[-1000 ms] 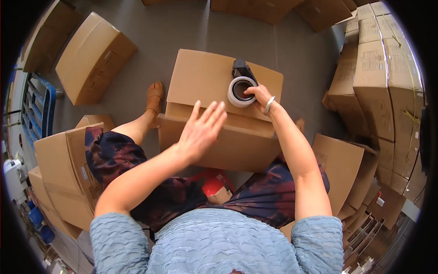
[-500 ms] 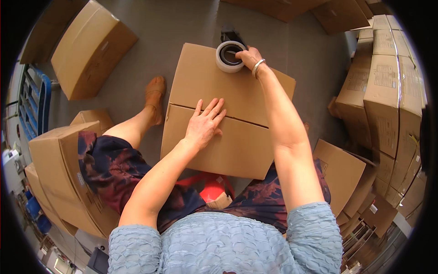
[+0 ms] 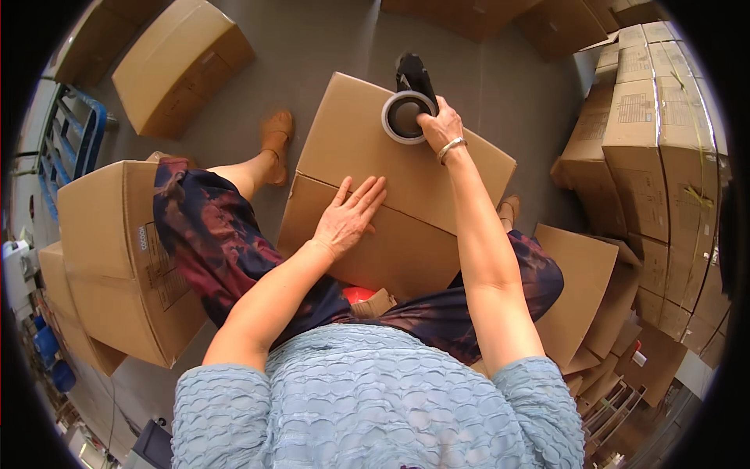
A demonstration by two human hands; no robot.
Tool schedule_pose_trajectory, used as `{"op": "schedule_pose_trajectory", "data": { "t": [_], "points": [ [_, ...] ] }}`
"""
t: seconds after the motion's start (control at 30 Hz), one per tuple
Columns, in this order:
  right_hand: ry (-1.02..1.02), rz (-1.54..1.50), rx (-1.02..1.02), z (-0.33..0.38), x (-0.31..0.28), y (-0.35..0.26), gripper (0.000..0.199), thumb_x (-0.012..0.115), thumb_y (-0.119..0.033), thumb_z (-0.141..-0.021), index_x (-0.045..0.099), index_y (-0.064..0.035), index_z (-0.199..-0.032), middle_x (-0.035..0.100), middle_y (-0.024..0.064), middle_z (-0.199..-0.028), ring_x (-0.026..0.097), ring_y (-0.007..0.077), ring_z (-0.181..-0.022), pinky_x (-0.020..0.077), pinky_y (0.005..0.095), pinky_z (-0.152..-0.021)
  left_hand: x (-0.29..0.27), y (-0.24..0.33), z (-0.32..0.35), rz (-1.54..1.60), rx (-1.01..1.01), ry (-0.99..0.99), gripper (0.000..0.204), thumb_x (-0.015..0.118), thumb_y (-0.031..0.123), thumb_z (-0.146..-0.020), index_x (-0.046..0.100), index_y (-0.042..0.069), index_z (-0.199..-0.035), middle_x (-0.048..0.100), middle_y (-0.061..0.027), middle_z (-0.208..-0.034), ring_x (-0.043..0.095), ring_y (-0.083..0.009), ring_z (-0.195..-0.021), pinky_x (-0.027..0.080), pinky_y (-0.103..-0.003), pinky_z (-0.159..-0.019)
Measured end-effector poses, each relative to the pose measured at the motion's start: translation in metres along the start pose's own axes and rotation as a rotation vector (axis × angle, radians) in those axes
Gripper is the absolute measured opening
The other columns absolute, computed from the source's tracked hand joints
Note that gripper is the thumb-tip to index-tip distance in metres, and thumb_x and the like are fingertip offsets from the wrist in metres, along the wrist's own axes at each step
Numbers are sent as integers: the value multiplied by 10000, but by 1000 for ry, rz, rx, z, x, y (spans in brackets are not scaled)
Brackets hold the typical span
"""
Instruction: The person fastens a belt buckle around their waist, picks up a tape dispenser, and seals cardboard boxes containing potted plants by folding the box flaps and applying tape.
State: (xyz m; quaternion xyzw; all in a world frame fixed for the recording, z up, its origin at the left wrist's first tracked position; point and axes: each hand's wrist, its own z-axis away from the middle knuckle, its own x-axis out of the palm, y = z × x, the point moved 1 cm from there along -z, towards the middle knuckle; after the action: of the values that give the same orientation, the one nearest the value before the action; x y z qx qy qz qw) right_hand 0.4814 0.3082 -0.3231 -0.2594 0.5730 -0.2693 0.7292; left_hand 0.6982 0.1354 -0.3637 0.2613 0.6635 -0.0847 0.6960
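A closed cardboard box (image 3: 406,250) sits before my knees, its two top flaps meeting along a dark seam. My left hand (image 3: 346,219) lies flat on the lid, fingers spread across that seam near its left half. Over the far part of the lid, my right hand (image 3: 444,131) grips a black tape dispenser (image 3: 414,74) carrying a wide tape roll. The fingers curl at the roll's right side, and the dispenser's black head points away from me, past the box's far edge. Whether any tape touches the cardboard cannot be made out.
A large carton (image 3: 180,66) stands at the far left, near a blue metal rack (image 3: 78,148). More cartons (image 3: 117,258) crowd my left leg. Strapped cartons (image 3: 648,133) are stacked on the right, with flattened cardboard (image 3: 574,289) by my right knee. Something red (image 3: 358,295) shows between my legs.
My right hand and the tape dispenser have shifted slightly right and nearer, with the dispenser's black head now showing more. My left hand stays flat on the box.
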Motion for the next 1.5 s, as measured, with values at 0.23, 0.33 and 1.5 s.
{"op": "schedule_pose_trajectory", "data": {
  "t": [0.23,0.33,1.5],
  "points": [
    [-48,39,64,-9,-5,12,583,597,-250,-722,594,-30,-1262,694,226,-1132,626,384,-1133,462,416,-1019,23,-2,-2,-23,-36,8,735,564,439,-934,338,73,-1530,186,-84,-1651,138,-216,-1533,93,-445,-1252],
    [-2,102,71,-21,8,23,674,605,-243,-702,559,-9,-1333,666,265,-1178,603,403,-1172,454,421,-1035,32,-9,-5,11,-30,-10,711,540,442,-951,344,74,-1528,187,-84,-1652,132,-218,-1534,83,-448,-1252],
    [-967,1091,-298,-29,230,-227,535,599,-322,-772,647,-168,-1282,703,148,-1150,659,308,-1095,504,372,-931,83,-30,-35,124,-9,21,701,365,434,-1010,224,28,-1563,76,-115,-1670,31,-223,-1545,-19,-490,-1246]
  ]
}}
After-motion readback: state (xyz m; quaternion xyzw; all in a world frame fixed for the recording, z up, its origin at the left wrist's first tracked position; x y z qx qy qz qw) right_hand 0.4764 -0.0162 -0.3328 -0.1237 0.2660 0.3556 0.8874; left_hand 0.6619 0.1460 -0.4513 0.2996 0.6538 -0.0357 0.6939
